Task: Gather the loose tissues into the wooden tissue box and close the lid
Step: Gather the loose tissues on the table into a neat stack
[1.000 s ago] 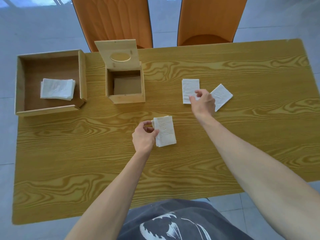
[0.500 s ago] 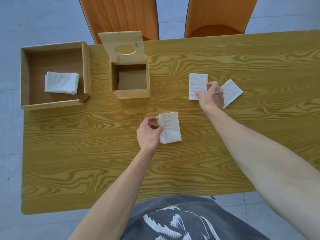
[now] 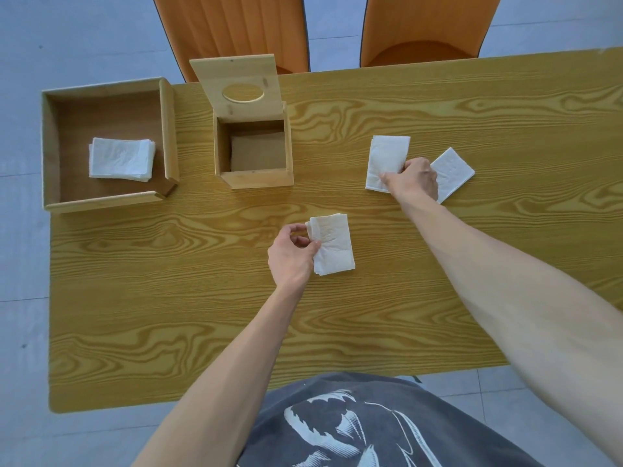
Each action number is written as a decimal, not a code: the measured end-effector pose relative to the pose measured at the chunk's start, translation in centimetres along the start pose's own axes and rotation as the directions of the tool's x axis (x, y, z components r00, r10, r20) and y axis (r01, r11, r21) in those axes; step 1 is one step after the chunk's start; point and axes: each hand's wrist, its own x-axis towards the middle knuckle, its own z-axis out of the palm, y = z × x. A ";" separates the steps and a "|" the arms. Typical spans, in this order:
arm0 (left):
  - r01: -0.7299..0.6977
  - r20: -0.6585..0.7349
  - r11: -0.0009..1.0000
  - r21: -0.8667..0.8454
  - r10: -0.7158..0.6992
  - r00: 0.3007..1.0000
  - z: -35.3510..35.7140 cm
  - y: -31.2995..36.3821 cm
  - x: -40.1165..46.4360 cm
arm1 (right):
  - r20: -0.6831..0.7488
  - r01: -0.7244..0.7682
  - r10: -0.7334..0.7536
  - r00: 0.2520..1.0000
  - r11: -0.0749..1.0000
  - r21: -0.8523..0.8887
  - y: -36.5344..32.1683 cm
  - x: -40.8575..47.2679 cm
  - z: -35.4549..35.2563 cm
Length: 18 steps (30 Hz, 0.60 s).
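The wooden tissue box [image 3: 255, 176] stands open at the back left of centre, its lid [image 3: 240, 83] with an oval slot tipped up behind it; the inside looks bare. My left hand [image 3: 292, 256] pinches the left edge of a folded white tissue [image 3: 333, 244] in the middle of the table. My right hand [image 3: 413, 179] presses its fingers on the lower corner of a second tissue [image 3: 387, 158]. A third tissue [image 3: 452, 171] lies just right of that hand, partly under it.
A larger open wooden tray [image 3: 50, 143] at the far left holds a stack of folded tissues [image 3: 120, 159]. Two orange chairs [image 3: 232, 25] stand behind the wooden table [image 3: 168, 315]. My dark shirt shows at the near edge.
My right hand has slid onto the lower corner of the second tissue and closed on it. My left hand keeps its pinch on the middle tissue. The camera has tilted slightly.
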 end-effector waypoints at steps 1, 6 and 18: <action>0.001 -0.001 1.000 0.001 -0.001 1.000 0.0 0.0 0.0 | -0.003 0.009 -0.009 1.000 1.000 0.015 0.1 0.0 0.1; 0.004 -0.009 1.000 -0.011 -0.005 1.000 0.1 -0.1 0.0 | -0.048 0.122 -0.115 0.992 0.977 0.177 0.8 -1.2 0.6; -0.011 -0.013 0.994 -0.108 0.010 1.000 -0.3 -0.8 -0.6 | 0.080 0.161 -0.217 0.973 0.883 0.440 3.8 -7.2 1.4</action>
